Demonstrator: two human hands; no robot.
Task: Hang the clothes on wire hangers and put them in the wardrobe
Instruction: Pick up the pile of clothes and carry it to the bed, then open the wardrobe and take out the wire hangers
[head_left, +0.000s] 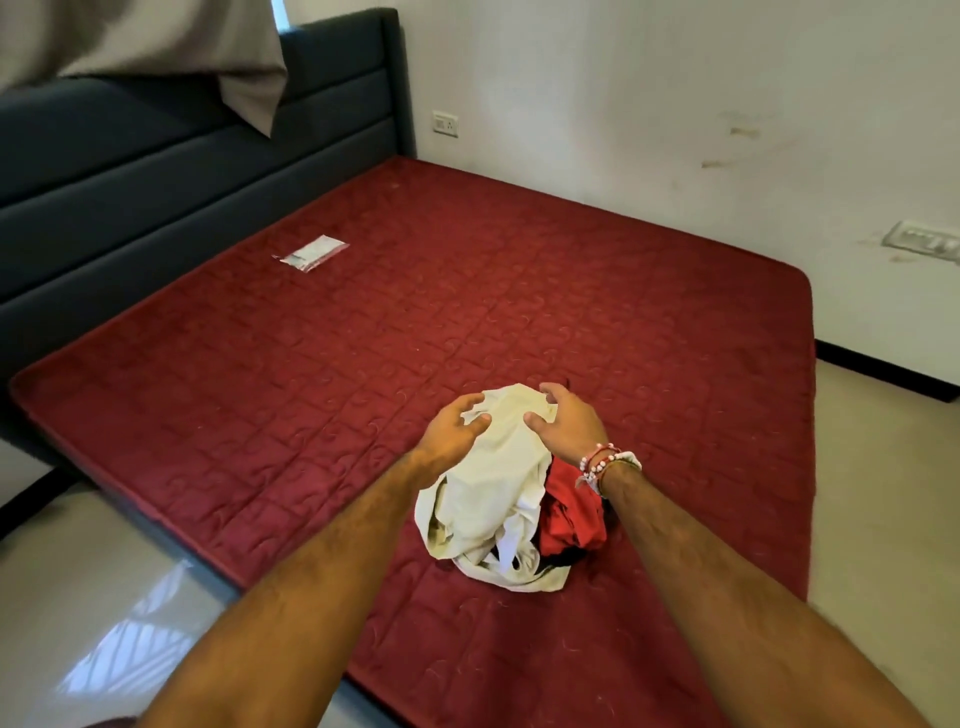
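Here, nearest us, our two forearms reach up from the bottom of the frame toward the heap of clothes (511, 525) at lower centre. It lies on the red mattress (322, 374) close to its near edge, presumably so that we can sort it while standing. Our left hand (457, 423) and right hand (569, 421), the latter with beaded bracelets (602, 462) at the wrist, sit at the top of the cream garment (493, 467). The fingers are spread and loosely bent, the tips touching the cloth but pinching no fold that we can see. We judge they are set either side of the top to lift this piece free. A red garment (571, 514) is tucked under its right side, so it may drag along. No hanger or wardrobe shows. Beyond the heap the mattress offers a broad flat stretch for spreading the garment. A small plastic packet (310, 253) lies well apart at upper left, near the dark headboard (156, 171). A grey curtain (156, 41) hangs in the top left corner, the pale wall (675, 104) closes the far side, and glossy floor (104, 597) borders the bed at lower left and right.
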